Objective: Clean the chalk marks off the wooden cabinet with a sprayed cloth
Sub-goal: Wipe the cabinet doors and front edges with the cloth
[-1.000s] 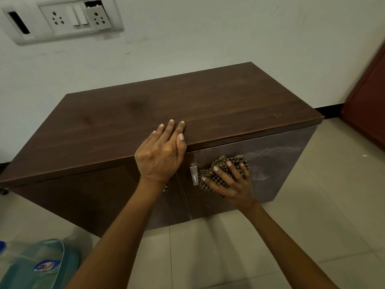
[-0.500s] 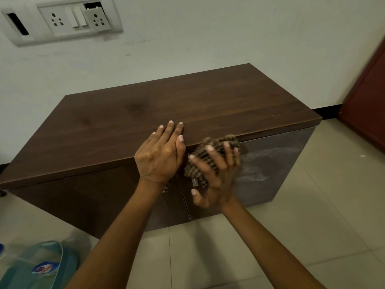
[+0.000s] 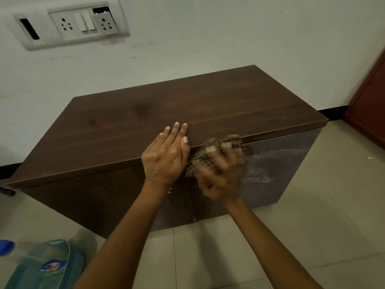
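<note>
My left hand (image 3: pixel 166 155) lies flat on the front edge of the cabinet top (image 3: pixel 187 105), fingers straight and together, gripping nothing; my right hand (image 3: pixel 220 178), blurred, holds the bunched checkered cloth (image 3: pixel 196 162) against the upper left part of the right door (image 3: pixel 291 184), just under the top's edge, fingers bent over the fabric; pale chalk marks (image 3: pixel 268 163) smear the door to the right of the cloth; a blue-capped bottle (image 3: pixel 48 265) is on the tiled floor (image 3: pixel 312 236) at lower left.
</note>
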